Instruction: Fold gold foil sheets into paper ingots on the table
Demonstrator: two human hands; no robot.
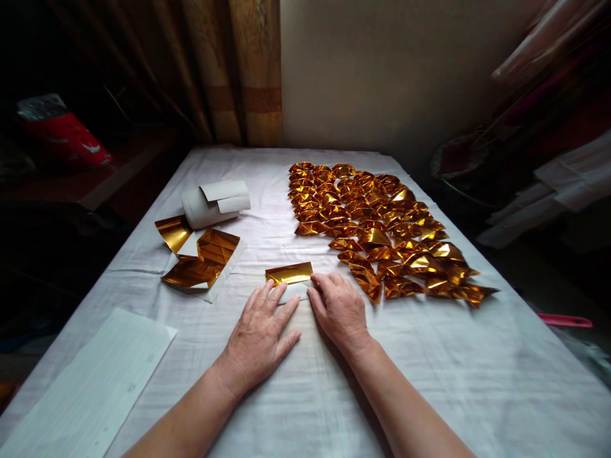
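A small sheet of gold foil paper lies on the cloth in front of me, partly folded, its pale underside showing along the near edge. My left hand rests flat over its left part, fingers stretched and the thumb apart. With fingers curled, my right hand pinches the sheet's right end between thumb and forefinger. Folded gold foil pieces, pointed at both ends, stand in rows to the right, close beyond my right hand. To the left lies a loose pile of gold foil sheets, some creased, with pale backs.
A white roll stands behind the foil pile. Near the left edge of the cloth-covered table lies a pale lined paper sheet. A red packet sits on a side surface; a pink handle shows past the right edge.
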